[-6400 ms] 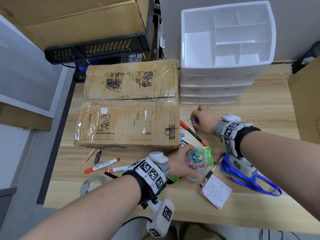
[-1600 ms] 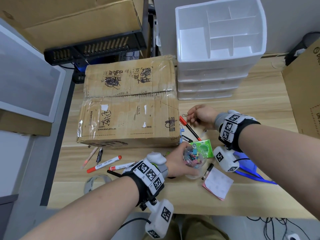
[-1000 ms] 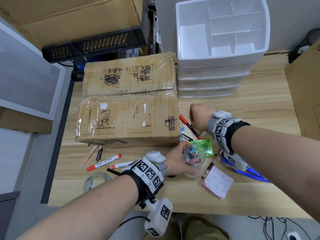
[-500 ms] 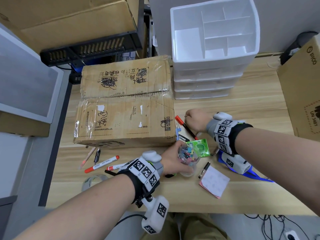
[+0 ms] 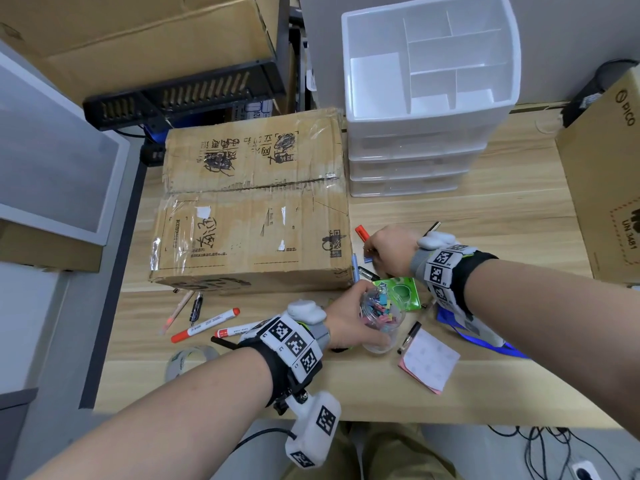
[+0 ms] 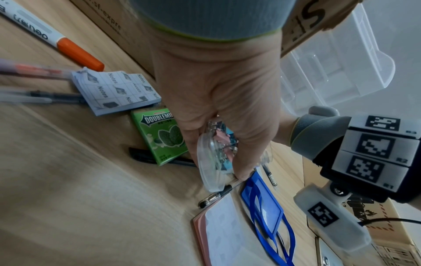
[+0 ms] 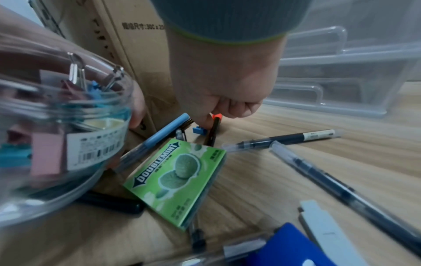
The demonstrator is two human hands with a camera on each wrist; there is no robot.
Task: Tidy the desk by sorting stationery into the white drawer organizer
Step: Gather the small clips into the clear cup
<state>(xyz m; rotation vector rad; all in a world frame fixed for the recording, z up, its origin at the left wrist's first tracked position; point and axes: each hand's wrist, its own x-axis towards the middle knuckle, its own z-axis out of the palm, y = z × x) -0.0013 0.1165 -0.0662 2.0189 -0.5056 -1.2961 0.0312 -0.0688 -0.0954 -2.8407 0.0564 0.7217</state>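
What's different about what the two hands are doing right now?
The left hand is wrapped around a clear jar of binder clips, tilting it; the right hand is bunched, fingertips reaching down at a small blue clip on the desk. The left hand is nearer the person, the right hand nearer the white drawer organizer. Both wear tagged wristbands.

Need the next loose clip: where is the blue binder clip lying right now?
In the right wrist view the blue binder clip lies on the desk just under the right hand, beside the red-capped pen, behind the green gum pack.
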